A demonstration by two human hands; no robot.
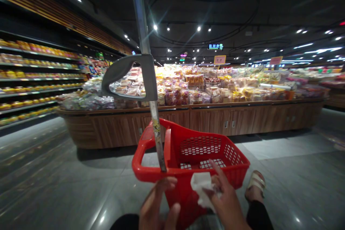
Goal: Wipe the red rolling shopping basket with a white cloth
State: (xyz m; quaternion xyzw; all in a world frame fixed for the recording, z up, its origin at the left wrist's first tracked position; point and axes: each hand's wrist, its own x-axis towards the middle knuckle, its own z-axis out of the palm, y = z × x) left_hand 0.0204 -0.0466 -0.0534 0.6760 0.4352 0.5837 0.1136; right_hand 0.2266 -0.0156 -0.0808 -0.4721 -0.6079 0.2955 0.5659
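Note:
My right hand point(228, 199) grips a crumpled white tissue point(201, 183), its index finger pointing out over the red shopping basket point(188, 183). Close to the basket's near side, my left hand point(159, 205) has thumb and fingers apart and holds nothing. The plastic basket has perforated walls and no goods visible inside. From its left end a scuffed metal pole point(156, 125) rises, tilted slightly left, with a grey loop-shaped handle point(149, 79) on it. Neither hand touches the pole.
A wooden display counter point(210, 118) piled with bagged baked goods point(175, 91) stands behind the basket. Shelves point(37, 63) of packaged goods line the left. My sandalled foot point(255, 183) is on the grey tiled floor point(293, 187), right of the basket.

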